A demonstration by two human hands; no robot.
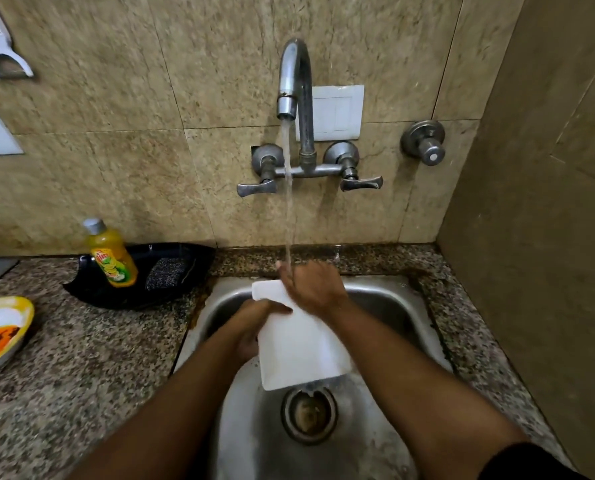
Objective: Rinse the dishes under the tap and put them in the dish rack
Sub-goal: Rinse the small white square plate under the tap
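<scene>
A white rectangular plate (299,344) is tilted over the steel sink (386,299), its low edge near the drain (309,415). My left hand (254,322) grips its left edge from below, thumb on top. My right hand (315,287) lies flat on the plate's upper end, fingers spread, right under the stream. Water runs from the wall tap (294,81) onto that hand and plate. No dish rack is in view.
On the granite counter (81,358) left of the sink stand a black tray (171,271) with a yellow dish-soap bottle (110,254) and a scrub pad (166,273). A yellow-rimmed bowl (1,330) with food residue sits at the far left. A wall closes the right side.
</scene>
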